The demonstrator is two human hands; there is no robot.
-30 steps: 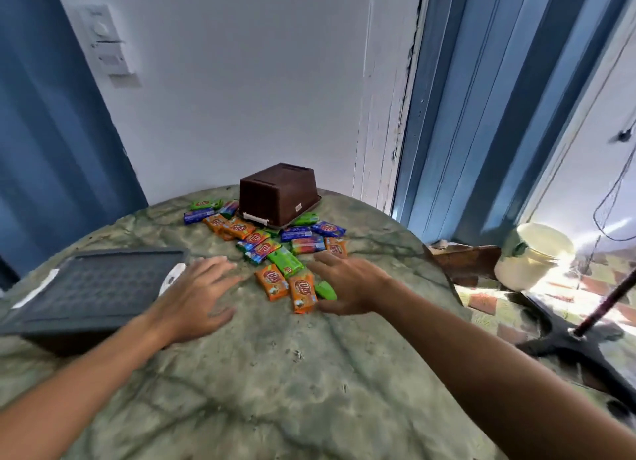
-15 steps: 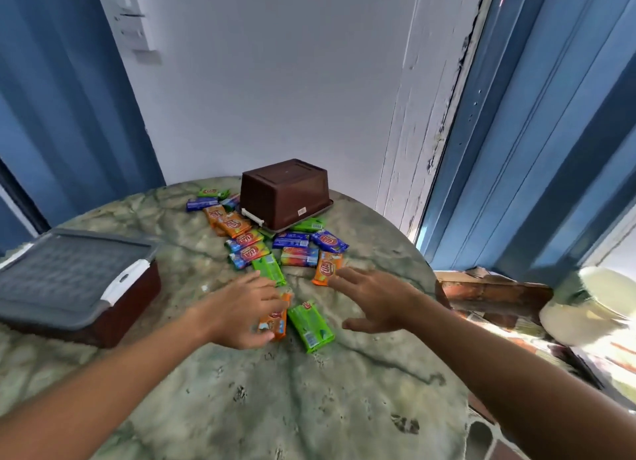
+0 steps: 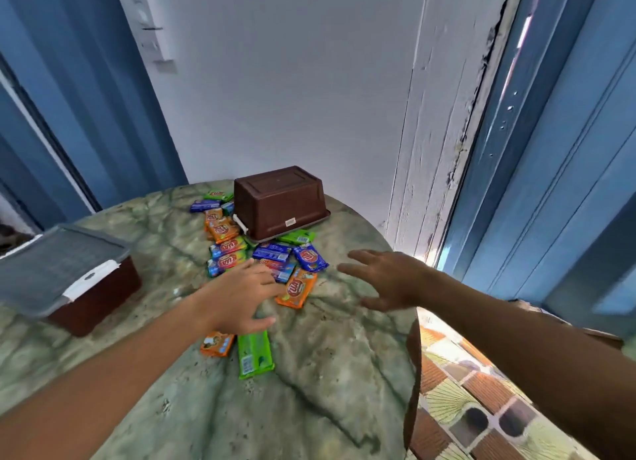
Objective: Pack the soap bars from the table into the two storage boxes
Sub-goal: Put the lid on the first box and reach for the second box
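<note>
Two brown storage boxes sit on the round marbled green table (image 3: 309, 408): the lidded box (image 3: 69, 280) with its grey lid at the left edge, and the upturned box (image 3: 278, 201), bearing a small unreadable sticker, at the far side. Soap bars (image 3: 272, 253) in orange, green and blue wrappers lie scattered before it; their red oval logo is too blurred to read. The left hand (image 3: 241, 298) lies flat, fingers spread, over an orange bar (image 3: 217, 344) and a green bar (image 3: 254, 353). The right hand (image 3: 389, 280) hovers open, holding nothing.

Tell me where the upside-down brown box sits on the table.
In the head view the upside-down brown box sits at the far edge of the table, near the white wall, with the pile of soap bars spread just in front of it.
</note>
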